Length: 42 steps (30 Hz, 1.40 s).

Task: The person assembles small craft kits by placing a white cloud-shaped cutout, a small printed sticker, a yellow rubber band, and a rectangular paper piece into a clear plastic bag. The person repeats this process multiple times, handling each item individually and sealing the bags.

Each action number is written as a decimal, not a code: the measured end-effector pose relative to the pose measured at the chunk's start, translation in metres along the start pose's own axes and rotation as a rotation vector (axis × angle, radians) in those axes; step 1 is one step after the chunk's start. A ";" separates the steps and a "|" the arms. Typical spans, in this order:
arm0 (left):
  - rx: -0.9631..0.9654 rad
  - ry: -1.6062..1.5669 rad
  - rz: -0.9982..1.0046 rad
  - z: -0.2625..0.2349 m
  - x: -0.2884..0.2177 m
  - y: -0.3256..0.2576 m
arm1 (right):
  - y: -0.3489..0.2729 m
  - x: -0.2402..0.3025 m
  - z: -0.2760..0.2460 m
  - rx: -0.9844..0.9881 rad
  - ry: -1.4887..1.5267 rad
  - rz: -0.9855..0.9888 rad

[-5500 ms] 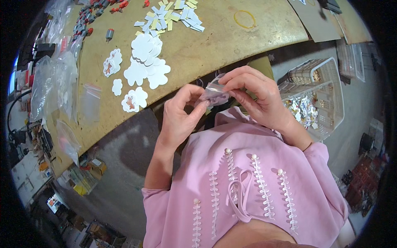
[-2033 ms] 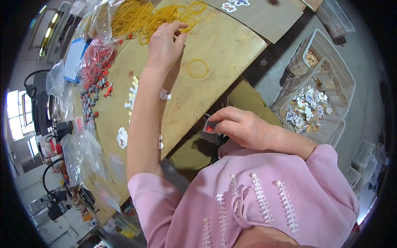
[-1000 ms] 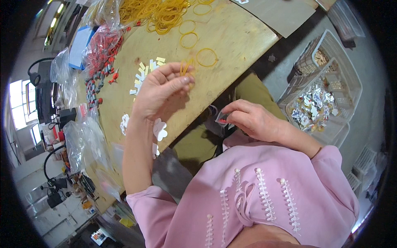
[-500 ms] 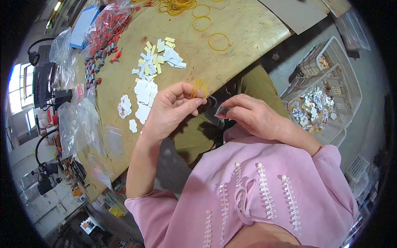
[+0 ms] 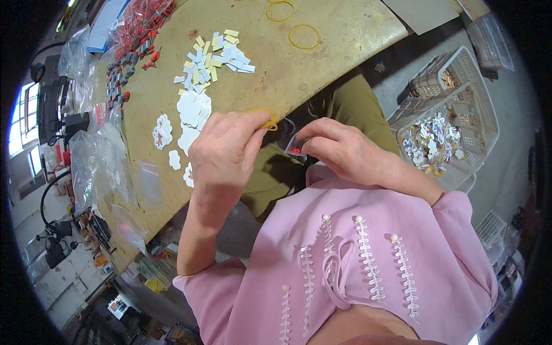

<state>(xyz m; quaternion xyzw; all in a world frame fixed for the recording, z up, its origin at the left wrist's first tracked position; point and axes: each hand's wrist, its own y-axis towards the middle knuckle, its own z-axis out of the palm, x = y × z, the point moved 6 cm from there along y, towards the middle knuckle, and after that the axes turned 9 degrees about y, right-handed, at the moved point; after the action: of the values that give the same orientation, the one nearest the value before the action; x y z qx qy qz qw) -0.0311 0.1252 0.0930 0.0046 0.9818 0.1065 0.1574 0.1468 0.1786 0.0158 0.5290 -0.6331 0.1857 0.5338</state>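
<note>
My left hand [image 5: 227,141] is closed at the table's near edge, fingertips pinching a thin yellow cord [image 5: 270,119] wound in small loops. To its right, over my lap, my right hand [image 5: 339,144] grips a small clear plastic bag [image 5: 294,145] with something red inside. What the red contents are is too small to tell. The two hands are a short way apart. Just beyond my left hand lie white scalloped cards [image 5: 194,109]. Smaller flower-shaped pieces [image 5: 163,132] are to the left of them.
Small white and yellow rectangles [image 5: 215,60] lie scattered on the table [image 5: 333,75], with yellow cord rings [image 5: 304,36] farther right. Red-and-grey parts [image 5: 118,86] and clear bags [image 5: 92,172] line the left side. A plastic crate [image 5: 486,115] of packed pieces stands on the floor at right.
My left hand has turned over, back upward, with the yellow cord now lower and flatter. My right hand has shifted slightly left and up with the bag. The view has shifted slightly.
</note>
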 end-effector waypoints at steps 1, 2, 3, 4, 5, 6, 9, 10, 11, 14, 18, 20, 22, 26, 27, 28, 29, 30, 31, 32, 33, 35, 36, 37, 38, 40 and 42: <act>-0.009 0.027 0.038 -0.001 -0.002 0.000 | 0.000 -0.001 0.002 -0.006 0.000 -0.001; -0.010 0.047 0.043 -0.001 -0.003 0.000 | -0.001 -0.002 0.002 -0.013 -0.001 -0.003; -0.012 0.069 0.046 -0.002 -0.004 -0.001 | 0.000 -0.002 0.003 -0.008 0.003 0.002; -0.014 0.091 0.050 -0.003 -0.005 -0.002 | 0.000 -0.002 0.004 -0.003 0.007 0.007; -0.023 0.098 0.051 -0.005 -0.004 -0.002 | 0.000 -0.002 0.005 0.001 0.011 0.013; -0.032 0.105 0.053 -0.006 -0.003 -0.002 | 0.001 -0.001 0.005 0.005 0.008 0.011; -0.073 0.093 0.034 -0.009 -0.001 -0.003 | 0.002 0.000 0.006 0.015 0.002 0.005; -0.089 0.083 0.024 -0.009 -0.001 -0.003 | 0.003 0.000 0.006 0.018 0.003 0.002; -0.085 0.038 -0.010 -0.008 0.002 -0.005 | 0.003 0.000 0.006 0.021 0.005 0.000; -0.054 -0.126 -0.120 -0.006 0.005 -0.009 | 0.004 -0.003 0.010 0.031 0.023 0.007; -0.004 -0.689 -0.338 0.007 0.004 -0.017 | 0.006 -0.007 0.014 0.010 0.079 0.006; 0.011 -0.989 -0.477 0.022 0.005 -0.026 | 0.007 -0.007 0.015 -0.011 0.114 -0.005; 0.032 -1.181 -0.627 0.042 0.007 -0.038 | 0.009 -0.002 0.014 -0.004 0.143 -0.049; -0.205 -0.353 -0.166 0.032 -0.003 -0.037 | 0.012 0.006 0.011 -0.003 0.173 -0.011; -0.280 -0.180 -0.018 0.030 -0.007 -0.041 | 0.012 0.005 0.010 -0.011 0.191 -0.015; -0.249 -0.122 0.014 0.030 -0.010 -0.043 | 0.011 0.003 0.011 -0.020 0.210 -0.018; -0.218 -0.064 0.046 0.028 -0.014 -0.045 | 0.011 0.002 0.011 -0.029 0.229 -0.022; -0.187 -0.007 0.079 0.027 -0.018 -0.048 | 0.010 0.001 0.012 -0.022 0.229 -0.018; -0.121 0.067 0.113 0.026 -0.020 -0.050 | 0.009 0.000 0.013 -0.016 0.229 -0.014; -0.020 0.046 0.107 0.026 -0.018 -0.052 | 0.009 -0.001 0.014 -0.009 0.228 -0.010; 0.078 0.026 0.094 0.026 -0.017 -0.056 | 0.009 -0.001 0.016 0.034 0.233 0.013; 0.236 -0.040 0.063 0.025 -0.017 -0.058 | 0.008 -0.003 0.018 0.119 0.241 0.060; 0.307 -0.030 0.074 0.022 -0.018 -0.057 | 0.007 -0.002 0.022 0.131 0.242 0.056; 0.377 -0.021 0.085 0.020 -0.018 -0.056 | 0.005 -0.002 0.027 0.143 0.242 0.053; 0.448 -0.011 0.096 0.022 -0.018 -0.057 | 0.005 -0.001 0.030 0.155 0.242 0.050; 0.531 0.083 0.128 0.032 -0.018 -0.063 | 0.004 0.003 0.036 0.214 0.232 0.036; 0.639 0.150 0.143 0.044 -0.017 -0.068 | 0.006 0.008 0.040 0.263 0.220 0.020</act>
<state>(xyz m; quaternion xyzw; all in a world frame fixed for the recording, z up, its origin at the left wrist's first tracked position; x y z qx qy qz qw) 0.0009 0.0670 0.0429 0.1147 0.9716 -0.1957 0.0674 0.1240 0.1452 0.0104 0.5644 -0.5463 0.3289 0.5242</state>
